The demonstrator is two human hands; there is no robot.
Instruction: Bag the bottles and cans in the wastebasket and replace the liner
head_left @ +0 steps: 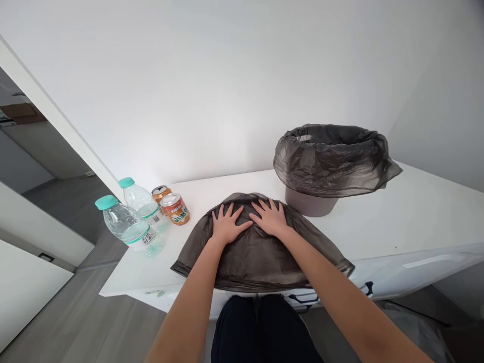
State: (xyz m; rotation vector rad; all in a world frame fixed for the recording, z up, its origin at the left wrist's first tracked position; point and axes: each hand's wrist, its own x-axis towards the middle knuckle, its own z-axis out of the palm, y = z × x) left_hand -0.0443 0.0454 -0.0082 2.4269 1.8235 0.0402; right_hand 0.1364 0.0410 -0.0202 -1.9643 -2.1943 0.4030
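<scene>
A dark translucent garbage bag (260, 257) lies spread over the white cabinet top, its near edge reaching the front edge. My left hand (227, 225) rests flat on the far part of this bag with fingers spread. Beside it, my right hand (270, 219) also presses down palm first, fingers apart. Neither hand grips anything. Just beyond, to the right, stands a trash bin (312, 202) of dull mauve colour. Another dark bag, a bin liner (333, 166), is fitted in that bin and folded out over its rim.
Two clear plastic bottles (124, 226) with mint-green caps stand at the left end of the white cabinet (385, 222). Next to them are two orange cans (176, 209). A white wall rises behind. Dark drawer handles (302, 298) stick out from the cabinet front.
</scene>
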